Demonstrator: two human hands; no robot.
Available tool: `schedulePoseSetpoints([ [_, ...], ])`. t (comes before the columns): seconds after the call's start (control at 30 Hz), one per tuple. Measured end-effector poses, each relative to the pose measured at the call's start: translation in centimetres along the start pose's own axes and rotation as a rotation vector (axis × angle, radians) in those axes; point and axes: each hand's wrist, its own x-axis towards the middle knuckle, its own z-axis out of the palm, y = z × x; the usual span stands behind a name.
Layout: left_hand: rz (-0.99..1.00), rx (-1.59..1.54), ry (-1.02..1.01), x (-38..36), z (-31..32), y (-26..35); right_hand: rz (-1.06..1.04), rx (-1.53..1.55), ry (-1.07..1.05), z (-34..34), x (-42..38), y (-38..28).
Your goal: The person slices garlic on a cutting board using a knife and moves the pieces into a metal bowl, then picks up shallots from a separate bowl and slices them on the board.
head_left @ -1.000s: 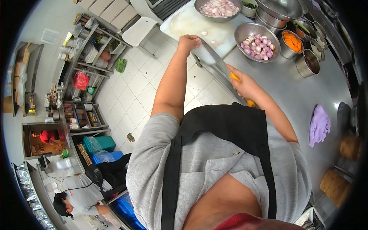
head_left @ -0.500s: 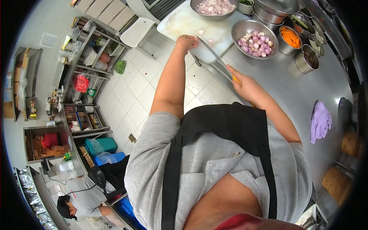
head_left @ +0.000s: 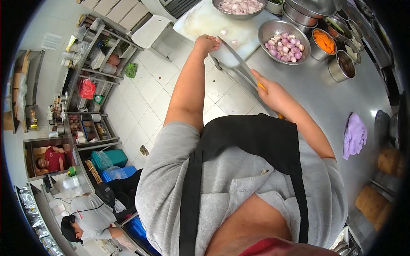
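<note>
My right hand [head_left: 272,94] is closed around the yellow handle of a long knife [head_left: 240,62]. Its blade reaches up and left across the near edge of the white cutting board [head_left: 192,25]. At the blade's tip is my left hand [head_left: 207,44], fingers curled and pinched together; what they hold, if anything, is hidden. A pale peeled shallot piece [head_left: 223,32] lies on the board just beyond that hand, with another piece closer to the blade. To the right of the board stands a metal bowl of purple shallots [head_left: 285,47]. A second bowl holds sliced shallots [head_left: 240,6] at the board's far end.
Beside the shallots sits a metal pot of orange carrot pieces [head_left: 323,42], with several stacked bowls behind. A dark-filled metal container [head_left: 341,66] and a purple glove [head_left: 355,135] rest on the steel counter [head_left: 307,94]. Shelving [head_left: 96,72] and two other people are at left.
The view has shifted slightly. Both hands and the knife stay almost in place. The person in red in the left opening has changed posture.
</note>
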Motion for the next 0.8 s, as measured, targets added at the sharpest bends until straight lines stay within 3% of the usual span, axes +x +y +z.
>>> schedulePoseSetpoints([
  [0.2,0.018,0.070,-0.032,0.3,0.1,0.4,-0.034,-0.050,0.019,1.3,5.5,1.1],
  [0.3,-0.020,0.029,-0.010,0.2,-0.1,0.5,0.116,0.025,-0.100,-0.6,4.3,-1.2],
  [0.4,-0.039,-0.003,-0.005,0.3,0.1,-0.1,-0.028,-0.038,0.031,0.5,2.5,0.7],
  [0.8,-0.020,0.012,-0.025,1.0,-0.2,-0.5,-0.005,-0.037,-0.037,-0.5,1.0,0.7],
])
